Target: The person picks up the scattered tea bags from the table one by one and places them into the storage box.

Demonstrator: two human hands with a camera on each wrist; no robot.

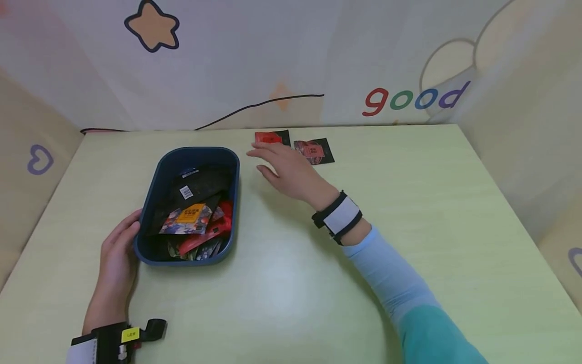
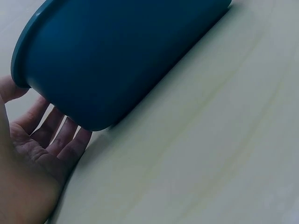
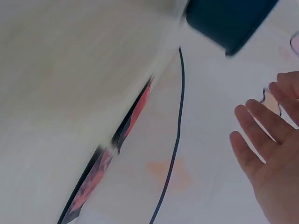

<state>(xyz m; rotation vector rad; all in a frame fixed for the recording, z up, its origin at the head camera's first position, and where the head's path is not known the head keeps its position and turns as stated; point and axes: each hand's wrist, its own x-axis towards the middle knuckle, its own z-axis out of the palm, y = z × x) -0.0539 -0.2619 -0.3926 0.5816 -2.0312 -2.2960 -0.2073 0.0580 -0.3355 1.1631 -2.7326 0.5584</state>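
Observation:
A dark blue plastic bin (image 1: 235, 202) stands on the left of the table with several small packets inside, including a black packet (image 1: 209, 184) with a white label and a patterned packet (image 1: 186, 220) with an orange label. My left hand (image 1: 120, 242) rests against the bin's left side. In the left wrist view its fingers (image 2: 53, 128) lie along the outer wall, with the thumb by the rim. My right hand (image 1: 291, 169) is held over the table to the right of the bin, holding nothing, fingers extended. Just beyond it lie a red-and-black packet (image 1: 269, 137) and another dark packet (image 1: 314, 150) with a red label.
The pale green table (image 1: 409, 212) ends at a printed cloth backdrop (image 1: 254, 60) along the back, with cloth at both sides too. Red packets (image 1: 211, 230) and greenish ones lie low in the bin.

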